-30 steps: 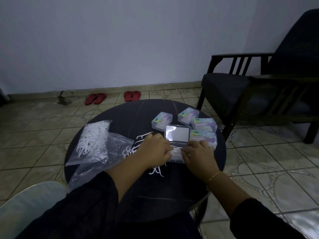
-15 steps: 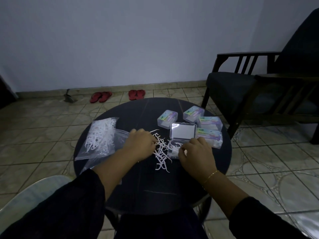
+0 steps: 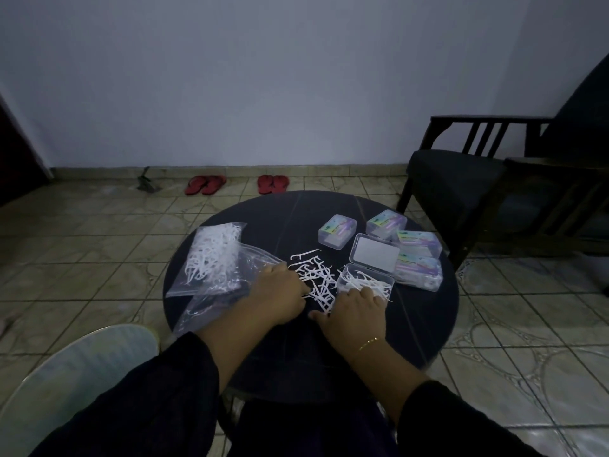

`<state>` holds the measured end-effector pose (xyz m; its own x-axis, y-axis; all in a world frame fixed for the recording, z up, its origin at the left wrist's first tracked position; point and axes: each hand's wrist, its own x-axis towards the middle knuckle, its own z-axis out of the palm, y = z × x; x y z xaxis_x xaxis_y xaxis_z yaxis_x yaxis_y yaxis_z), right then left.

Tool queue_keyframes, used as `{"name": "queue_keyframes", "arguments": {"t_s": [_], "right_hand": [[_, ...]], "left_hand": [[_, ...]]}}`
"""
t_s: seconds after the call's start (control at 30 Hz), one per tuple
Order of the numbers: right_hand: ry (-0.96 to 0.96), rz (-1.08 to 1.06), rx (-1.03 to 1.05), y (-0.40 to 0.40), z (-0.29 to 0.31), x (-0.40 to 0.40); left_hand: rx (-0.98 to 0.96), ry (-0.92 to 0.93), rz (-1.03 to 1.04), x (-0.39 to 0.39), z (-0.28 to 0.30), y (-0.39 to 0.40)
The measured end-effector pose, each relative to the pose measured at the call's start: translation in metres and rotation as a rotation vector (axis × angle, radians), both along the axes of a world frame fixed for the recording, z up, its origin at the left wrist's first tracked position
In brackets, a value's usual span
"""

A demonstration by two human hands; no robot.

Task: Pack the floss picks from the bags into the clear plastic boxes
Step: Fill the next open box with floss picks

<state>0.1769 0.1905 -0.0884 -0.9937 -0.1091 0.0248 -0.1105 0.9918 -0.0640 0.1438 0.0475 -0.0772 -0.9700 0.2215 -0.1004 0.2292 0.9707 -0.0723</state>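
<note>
Two clear bags of white floss picks lie at the left of the round dark table. Four closed boxes sit at right beside an open box holding picks. Loose picks lie between. The left hand curls onto them; the right hand presses into the box, grip unclear.

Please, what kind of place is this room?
Probably a living room in a home: a dark armchair beside a low round table, red sandals by the wall, and a tiled floor.
</note>
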Motion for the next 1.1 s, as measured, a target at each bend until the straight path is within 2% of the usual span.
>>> {"name": "queue_keyframes", "arguments": {"t_s": [0.13,0.37,0.6,0.73,0.93,1.1], "right_hand": [[-0.016,0.024,-0.012,-0.001,0.001,-0.007],[-0.091,0.0,-0.014,0.002,0.007,-0.018],[-0.238,-0.007,-0.112,0.016,0.005,-0.03],[-0.271,-0.034,-0.135,0.021,0.005,-0.033],[-0.288,-0.043,-0.187,0.031,0.008,-0.038],[-0.313,-0.062,-0.421,0.051,0.018,-0.057]], "left_hand": [[0.06,0.02,0.027,-0.005,-0.006,-0.002],[-0.034,0.045,0.039,-0.008,-0.005,-0.01],[0.025,0.061,0.099,-0.013,-0.008,-0.011],[-0.007,0.066,0.125,-0.013,-0.008,-0.009],[0.101,0.032,0.146,-0.012,-0.004,-0.005],[0.195,-0.023,0.153,-0.012,-0.003,0.001]]}}
